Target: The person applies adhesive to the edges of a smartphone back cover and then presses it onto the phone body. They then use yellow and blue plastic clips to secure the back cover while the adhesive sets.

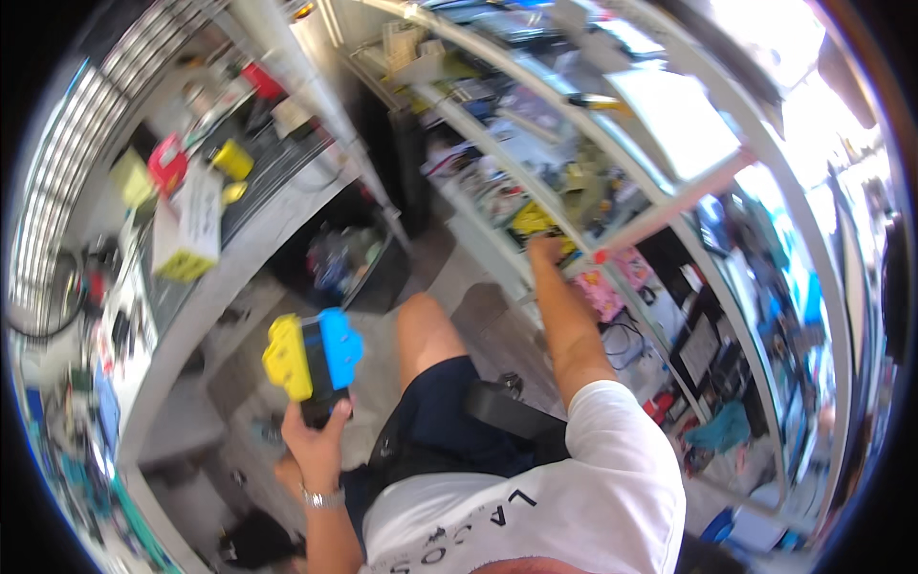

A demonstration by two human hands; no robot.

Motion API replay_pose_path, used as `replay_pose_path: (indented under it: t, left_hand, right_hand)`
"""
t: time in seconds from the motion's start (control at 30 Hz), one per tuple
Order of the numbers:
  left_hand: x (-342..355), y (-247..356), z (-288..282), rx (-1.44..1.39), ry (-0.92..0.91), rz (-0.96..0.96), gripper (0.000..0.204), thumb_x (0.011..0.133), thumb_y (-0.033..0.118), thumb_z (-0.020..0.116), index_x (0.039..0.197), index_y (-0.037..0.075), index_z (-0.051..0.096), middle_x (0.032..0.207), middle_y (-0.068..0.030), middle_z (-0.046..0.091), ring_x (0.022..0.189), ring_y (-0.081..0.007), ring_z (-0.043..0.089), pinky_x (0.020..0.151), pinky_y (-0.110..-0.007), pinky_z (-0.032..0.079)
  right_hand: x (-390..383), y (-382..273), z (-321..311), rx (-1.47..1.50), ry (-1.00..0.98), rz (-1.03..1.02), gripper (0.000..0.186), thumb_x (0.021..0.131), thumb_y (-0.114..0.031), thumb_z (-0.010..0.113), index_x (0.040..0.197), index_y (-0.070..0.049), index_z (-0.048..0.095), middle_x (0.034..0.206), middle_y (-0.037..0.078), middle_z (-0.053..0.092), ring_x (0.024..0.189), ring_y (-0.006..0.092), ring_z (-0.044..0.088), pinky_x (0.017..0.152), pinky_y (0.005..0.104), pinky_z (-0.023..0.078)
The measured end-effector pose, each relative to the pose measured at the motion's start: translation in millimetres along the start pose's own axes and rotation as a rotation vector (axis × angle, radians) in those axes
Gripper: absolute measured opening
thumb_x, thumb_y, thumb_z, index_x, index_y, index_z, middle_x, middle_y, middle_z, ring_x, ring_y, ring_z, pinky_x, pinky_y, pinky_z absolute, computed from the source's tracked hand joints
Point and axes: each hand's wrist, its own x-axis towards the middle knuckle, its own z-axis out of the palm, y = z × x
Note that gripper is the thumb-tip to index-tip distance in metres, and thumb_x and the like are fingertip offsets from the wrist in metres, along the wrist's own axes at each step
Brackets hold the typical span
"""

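Note:
My left hand (pixel 316 442) is closed around the lower end of a dark, flat phone (pixel 318 356). A yellow plastic clamp (pixel 289 359) grips one long side of the phone, and a blue plastic clamp (pixel 341 348) grips the other. Stretched out to the right, my right hand (pixel 545 251) reaches into a white-framed glass display case. It is at a cluster of yellow things (pixel 534 220) on a shelf there. The fingers are small and partly hidden, so whether they hold anything does not show.
On the left runs a dark-topped workbench (pixel 273 187) bearing a white-and-yellow box (pixel 188 230), a red tape dispenser-like thing (pixel 168 165) and a yellow container (pixel 232 160). Beneath it stands a black bin (pixel 378 279) with plastic bags. The case's white frame (pixel 669 206) surrounds my right arm.

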Motion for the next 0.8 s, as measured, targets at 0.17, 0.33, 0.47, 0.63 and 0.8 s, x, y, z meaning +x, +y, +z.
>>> replay_pose_path:
  t: [0.17, 0.33, 0.47, 0.63, 0.8]
  left_hand:
    - [20.1, 31.3, -16.1, 0.318, 0.131, 0.076, 0.032, 0.086, 0.013, 0.086, 0.109, -0.005, 0.073, 0.102, -0.0040, 0.074, 0.085, -0.0075, 0.063, 0.074, -0.025, 0.050]
    - [23.9, 15.6, -27.9, 0.051, 0.185, 0.245, 0.026, 0.091, 0.007, 0.081, 0.111, -0.005, 0.070, 0.103, -0.0047, 0.073, 0.087, -0.0076, 0.065, 0.076, -0.023, 0.052]
    - [15.5, 13.9, -18.7, -0.124, 0.272, 0.231, 0.027, 0.091, 0.005, 0.080, 0.114, -0.002, 0.068, 0.100, -0.0055, 0.074, 0.084, -0.0074, 0.067, 0.074, -0.022, 0.054]
    - [16.1, 6.4, -24.4, -0.109, 0.190, 0.264, 0.024, 0.093, 0.002, 0.075, 0.115, -0.004, 0.067, 0.104, -0.0078, 0.074, 0.091, -0.0105, 0.069, 0.082, -0.025, 0.056]
    - [9.5, -0.4, -33.2, -0.205, 0.202, 0.267, 0.025, 0.092, 0.001, 0.076, 0.115, -0.004, 0.068, 0.101, -0.0077, 0.075, 0.089, -0.0102, 0.069, 0.081, -0.025, 0.056]
  right_hand:
    - [36.0, 13.3, -15.4, -0.140, -0.254, 0.042, 0.039, 0.094, -0.034, 0.059, 0.108, -0.001, 0.074, 0.115, 0.022, 0.072, 0.109, 0.0371, 0.071, 0.094, 0.0510, 0.054]
    - [66.4, -3.0, 5.7, 1.128, 0.379, 0.924, 0.053, 0.098, -0.035, 0.054, 0.144, -0.008, 0.049, 0.135, 0.016, 0.060, 0.119, 0.0381, 0.061, 0.089, 0.0514, 0.056]
    - [20.4, 13.6, 9.4, 0.836, 0.023, 0.621, 0.046, 0.099, -0.024, 0.055, 0.141, -0.004, 0.052, 0.133, 0.016, 0.062, 0.116, 0.0342, 0.064, 0.088, 0.0477, 0.056]
    - [-33.3, 27.6, -20.9, 0.826, -0.273, 0.207, 0.039, 0.099, -0.010, 0.056, 0.137, 0.001, 0.056, 0.130, 0.016, 0.065, 0.111, 0.0292, 0.067, 0.087, 0.0431, 0.056]
    - [-126.8, -15.4, -107.1, 0.924, -0.770, -0.327, 0.037, 0.098, 0.000, 0.061, 0.134, 0.007, 0.057, 0.127, 0.015, 0.066, 0.109, 0.0227, 0.067, 0.091, 0.0357, 0.054]
